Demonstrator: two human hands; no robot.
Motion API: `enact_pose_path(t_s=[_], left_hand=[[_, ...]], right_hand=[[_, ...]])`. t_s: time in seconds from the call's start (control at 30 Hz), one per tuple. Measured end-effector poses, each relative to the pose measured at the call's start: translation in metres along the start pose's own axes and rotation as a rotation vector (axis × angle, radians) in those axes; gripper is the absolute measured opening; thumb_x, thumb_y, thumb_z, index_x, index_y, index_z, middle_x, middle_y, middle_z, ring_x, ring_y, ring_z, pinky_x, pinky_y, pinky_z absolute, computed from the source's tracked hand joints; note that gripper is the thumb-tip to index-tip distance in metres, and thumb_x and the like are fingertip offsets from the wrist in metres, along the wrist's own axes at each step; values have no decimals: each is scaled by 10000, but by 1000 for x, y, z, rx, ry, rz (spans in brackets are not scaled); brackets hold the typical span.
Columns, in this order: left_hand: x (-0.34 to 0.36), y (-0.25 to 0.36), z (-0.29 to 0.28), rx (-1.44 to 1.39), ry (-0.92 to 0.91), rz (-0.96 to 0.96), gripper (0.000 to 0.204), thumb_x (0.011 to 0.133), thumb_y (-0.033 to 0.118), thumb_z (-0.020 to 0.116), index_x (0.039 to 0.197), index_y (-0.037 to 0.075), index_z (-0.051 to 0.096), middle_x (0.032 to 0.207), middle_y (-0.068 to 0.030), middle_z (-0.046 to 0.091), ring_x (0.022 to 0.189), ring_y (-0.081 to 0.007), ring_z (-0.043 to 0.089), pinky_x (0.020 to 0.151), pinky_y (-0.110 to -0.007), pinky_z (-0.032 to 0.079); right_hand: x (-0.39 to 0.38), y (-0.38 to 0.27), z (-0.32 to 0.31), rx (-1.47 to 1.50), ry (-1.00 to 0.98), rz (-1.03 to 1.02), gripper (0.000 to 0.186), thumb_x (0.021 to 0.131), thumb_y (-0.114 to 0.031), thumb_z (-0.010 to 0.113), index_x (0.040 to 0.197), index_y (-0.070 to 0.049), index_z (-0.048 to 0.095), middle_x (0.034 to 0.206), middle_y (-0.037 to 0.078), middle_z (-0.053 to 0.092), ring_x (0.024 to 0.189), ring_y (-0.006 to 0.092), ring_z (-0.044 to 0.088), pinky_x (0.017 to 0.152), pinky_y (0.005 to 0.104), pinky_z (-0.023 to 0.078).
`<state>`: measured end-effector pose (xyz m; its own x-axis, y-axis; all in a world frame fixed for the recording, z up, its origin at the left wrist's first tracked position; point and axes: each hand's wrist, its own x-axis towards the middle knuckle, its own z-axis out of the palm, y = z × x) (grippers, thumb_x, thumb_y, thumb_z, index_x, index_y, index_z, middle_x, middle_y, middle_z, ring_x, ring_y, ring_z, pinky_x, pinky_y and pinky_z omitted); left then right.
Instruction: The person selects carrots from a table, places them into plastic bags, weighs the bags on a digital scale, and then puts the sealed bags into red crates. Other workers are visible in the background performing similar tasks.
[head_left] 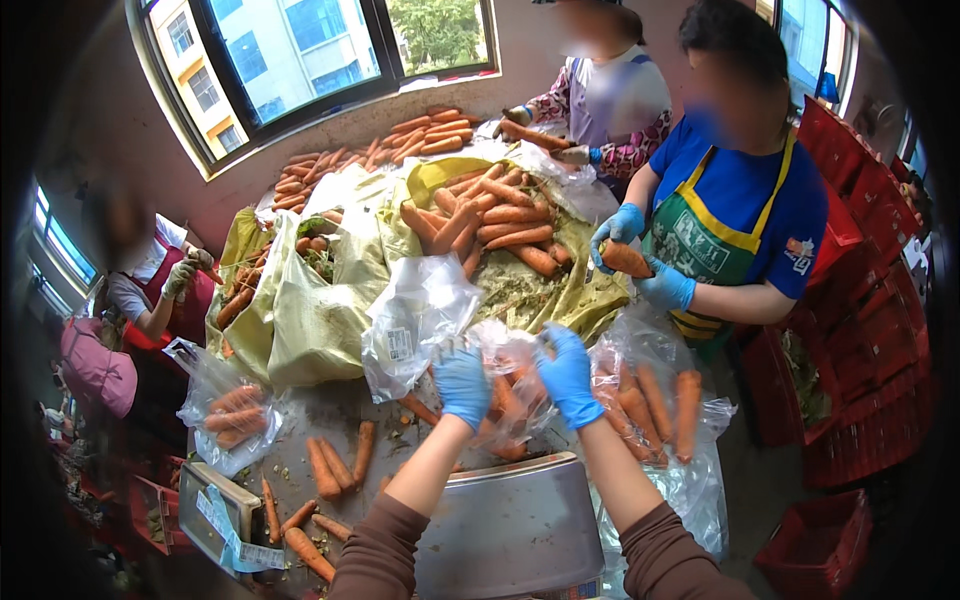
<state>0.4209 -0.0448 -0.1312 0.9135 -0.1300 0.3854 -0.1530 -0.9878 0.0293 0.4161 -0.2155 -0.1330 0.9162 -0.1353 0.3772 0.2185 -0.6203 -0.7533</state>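
A clear plastic bag [517,352] with carrots [508,400] in it stands at the middle of the table, just beyond a scale's metal platform [505,525]. On its left side my left hand [463,385], in a blue glove, closes on the bag's upper edge; the fingertips are slightly blurred. My right hand [568,378], also gloved in blue, pinches the bag's opposite edge. An open clear bag [420,315] with a white label lies just past my left hand. Another bag of carrots [640,405] rests beside my right hand.
Large yellow woven sacks [335,310] and a carrot pile [500,215] fill the table's far side. Loose carrots [335,465] and a bagged bunch [236,412] lie left. One co-worker [735,200] holds a carrot at right; others stand farther off. Red crates [860,350] are stacked right.
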Motion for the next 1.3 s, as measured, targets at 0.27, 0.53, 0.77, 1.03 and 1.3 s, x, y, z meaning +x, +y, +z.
enact_pose_path(t_s=[0.27, 0.53, 0.77, 1.03, 1.3], left_hand=[[3, -69, -2, -1628, 106, -694, 174, 888, 125, 536, 1007, 16, 599, 802, -60, 633, 722, -171, 603, 697, -278, 488], [-41, -52, -51, -1739, 289, -804, 96, 907, 151, 536, 908, 71, 590, 782, 13, 572, 688, -85, 547, 620, -232, 488], [-38, -16, -179, -1912, 559, -400, 86, 885, 117, 561, 938, 58, 595, 776, 19, 565, 657, -67, 521, 625, -228, 461], [-130, -5, -302, -1810, 708, -363, 106, 895, 65, 538, 979, 23, 586, 857, 2, 594, 719, -59, 539, 633, -183, 445], [-272, 7, -273, -1564, 630, -519, 129, 859, 29, 595, 987, 39, 592, 864, 22, 573, 770, -61, 529, 711, -201, 456]], right_hand=[[6, -4, -8, 1083, 44, 511, 27, 898, -59, 507, 894, -35, 518, 781, 6, 547, 665, 72, 496, 596, 211, 433], [-34, -10, -35, 1058, 112, 636, 66, 924, -100, 470, 911, -55, 517, 744, -4, 534, 543, 88, 461, 502, 205, 402], [22, -105, -125, 1649, -1, 722, 136, 911, -77, 443, 776, -90, 431, 623, -28, 385, 465, 63, 281, 417, 206, 237], [1, -206, -171, 1440, -255, 404, 153, 915, -188, 447, 863, -62, 517, 726, 9, 551, 527, 91, 396, 488, 229, 315], [-100, -173, -176, 1400, -256, 551, 147, 877, -151, 483, 826, -35, 557, 630, 25, 546, 452, 91, 402, 433, 224, 310]])
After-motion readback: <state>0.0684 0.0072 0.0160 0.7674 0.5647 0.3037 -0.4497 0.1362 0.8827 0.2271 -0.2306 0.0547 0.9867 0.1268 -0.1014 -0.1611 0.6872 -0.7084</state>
